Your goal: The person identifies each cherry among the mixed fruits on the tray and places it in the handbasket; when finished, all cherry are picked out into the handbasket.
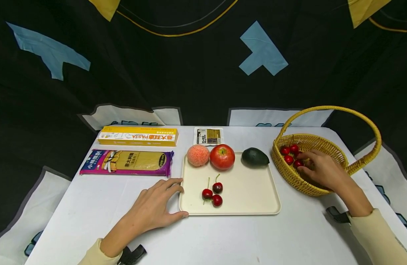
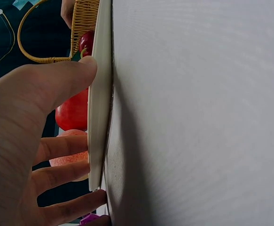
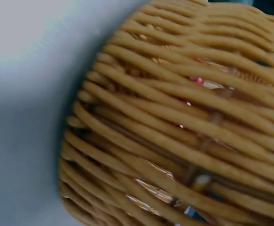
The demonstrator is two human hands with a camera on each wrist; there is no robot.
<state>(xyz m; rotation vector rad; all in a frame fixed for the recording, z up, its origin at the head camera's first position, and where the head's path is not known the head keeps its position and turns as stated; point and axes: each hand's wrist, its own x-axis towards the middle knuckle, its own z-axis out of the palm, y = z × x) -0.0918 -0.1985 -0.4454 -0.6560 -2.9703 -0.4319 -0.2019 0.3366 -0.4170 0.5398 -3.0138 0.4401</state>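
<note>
My left hand rests at the left end of a cream tray, thumb by the near corner and fingers spread along the side. The left wrist view shows the thumb against the tray's rim. On the tray lie three dark red cherries, a red apple, a pink rough-skinned round fruit and a dark green avocado. My right hand reaches into a wicker basket, fingertips beside several cherries; I cannot tell whether they pinch one. Woven basket wall hides that hand in the right wrist view.
A yellow pasta box and a purple-edged pasta packet lie on the left of the white table. Behind the tray is a small flat sachet. The basket's tall handle arches over its opening. Dark cloth hangs behind.
</note>
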